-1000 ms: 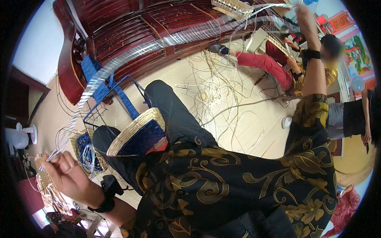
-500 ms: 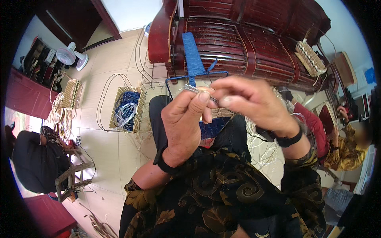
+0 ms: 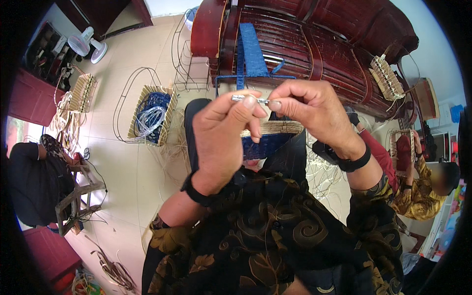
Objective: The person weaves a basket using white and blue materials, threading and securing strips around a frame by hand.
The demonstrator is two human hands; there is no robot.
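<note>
While it lies flat, pointing left to right, a thin shiny strip (image 3: 250, 99) is pinched tight by the left hand (image 3: 223, 140) and right hand (image 3: 312, 110).

Both hands meet above the lap: the left hand (image 3: 221, 140) and right hand (image 3: 309, 110) pinch a thin silvery strand (image 3: 250, 99) (fingertips nearly touching) over a half-woven basket (image 3: 270, 137).

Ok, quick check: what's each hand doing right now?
Left hand: closed, pinching one end of a thin silvery strand.
Right hand: closed, pinching the strand's other end.
</note>
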